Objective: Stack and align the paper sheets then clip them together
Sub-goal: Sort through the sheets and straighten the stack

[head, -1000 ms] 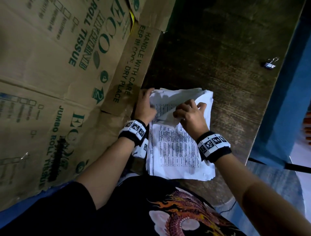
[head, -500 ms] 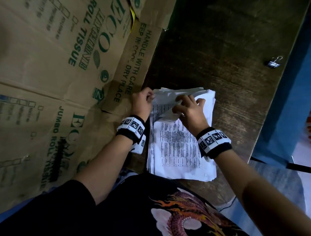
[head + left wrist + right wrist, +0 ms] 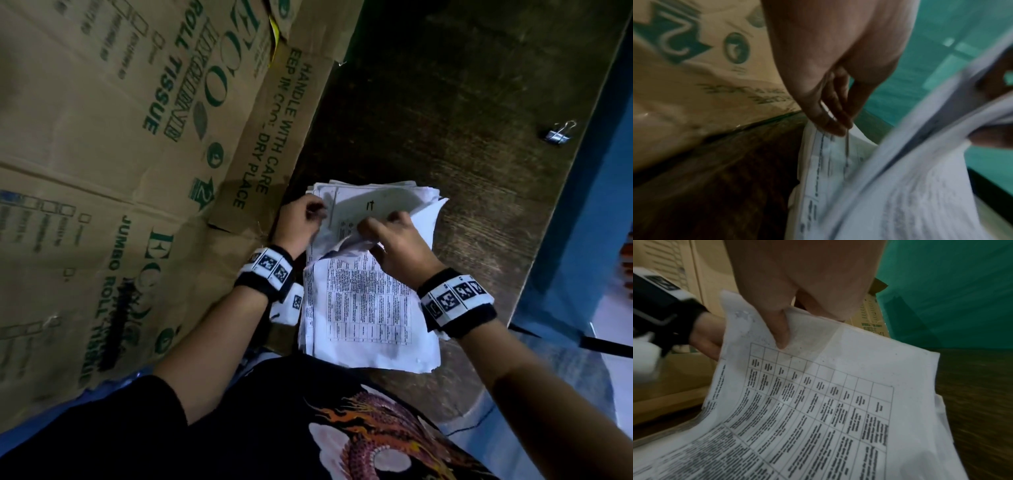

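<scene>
Right hand [image 3: 397,245] pinching folded-back top sheets [image 3: 373,212], left hand [image 3: 297,222] gripping paper stack [image 3: 368,308] edge, binder clip [image 3: 559,134] well apart on worktop [image 3: 445,102]

The flattened cardboard box [image 3: 144,144] carries green print: "JUMBO ROLL TISSUE", "HANDLE WITH CARE" and "DRY PLACE". The text on the paper sheets [image 3: 368,305] is illegible.

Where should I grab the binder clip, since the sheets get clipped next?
Probably pinch the binder clip by its black body with the right hand, coming from above: it lies alone on the wooden table near the right edge, its wire handles pointing away.
</scene>
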Available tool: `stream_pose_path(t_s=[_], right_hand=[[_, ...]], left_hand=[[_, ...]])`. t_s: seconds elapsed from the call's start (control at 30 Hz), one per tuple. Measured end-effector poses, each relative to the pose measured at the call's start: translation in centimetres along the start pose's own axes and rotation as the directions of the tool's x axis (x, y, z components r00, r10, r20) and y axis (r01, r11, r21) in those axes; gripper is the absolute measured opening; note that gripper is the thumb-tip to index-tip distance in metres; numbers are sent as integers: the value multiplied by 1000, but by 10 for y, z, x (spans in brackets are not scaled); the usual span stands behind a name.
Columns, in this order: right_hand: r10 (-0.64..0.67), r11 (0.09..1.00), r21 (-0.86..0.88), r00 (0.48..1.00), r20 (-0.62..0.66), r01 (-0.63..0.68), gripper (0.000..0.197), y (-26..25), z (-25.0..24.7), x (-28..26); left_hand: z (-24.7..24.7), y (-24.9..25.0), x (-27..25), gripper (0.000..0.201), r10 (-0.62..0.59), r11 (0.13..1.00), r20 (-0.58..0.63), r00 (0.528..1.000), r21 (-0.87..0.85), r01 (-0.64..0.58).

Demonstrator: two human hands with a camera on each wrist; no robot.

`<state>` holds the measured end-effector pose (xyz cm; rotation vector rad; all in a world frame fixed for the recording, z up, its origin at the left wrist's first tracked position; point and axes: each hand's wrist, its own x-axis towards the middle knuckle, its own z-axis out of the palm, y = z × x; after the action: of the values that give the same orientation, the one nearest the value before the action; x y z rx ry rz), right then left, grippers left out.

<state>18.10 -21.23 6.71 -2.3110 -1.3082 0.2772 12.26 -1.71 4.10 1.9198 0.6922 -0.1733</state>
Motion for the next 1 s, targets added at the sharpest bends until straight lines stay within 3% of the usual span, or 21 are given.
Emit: stream_pose_path(t_s=[0.13,0.3,0.37,0.5,0.6,0.7,0.83,1.0], right_hand=[[16,996,90,999,-37,-12,45,-8,-14,-8],[62,995,73,998,13,-63,47,-5,-14,-18],[67,995,71,998,1,-67,49,-6,-15,-21],[109,989,111,992,-61,-101,55,-10,-21,-32],[144,982,137,986,-87,-131,52,-10,-24,-40],[176,977,137,980,-97,-163,56,-10,-27,-47],[319,936,158,948,0,-315,70,-5,-27,-45],[455,880,132,890,36,-455,77,10,-28,-21]], left_hand=[[16,13,21,21,-32,950,38,999,312,18],[41,6,30,50,-37,921,46,998,390,17],[51,-5,34,52,-41,904,61,997,428,11],[52,5,21,19,-56,966,113,992,259,25],[46,14,9,23,-25,1000,157,987,-4,26],[42,19,3,21,-26,987,110,994,-153,43],[34,24,2,38,4,988,146,989,-152,19],[31,29,-3,34,59,994,233,971,-98,-37]])
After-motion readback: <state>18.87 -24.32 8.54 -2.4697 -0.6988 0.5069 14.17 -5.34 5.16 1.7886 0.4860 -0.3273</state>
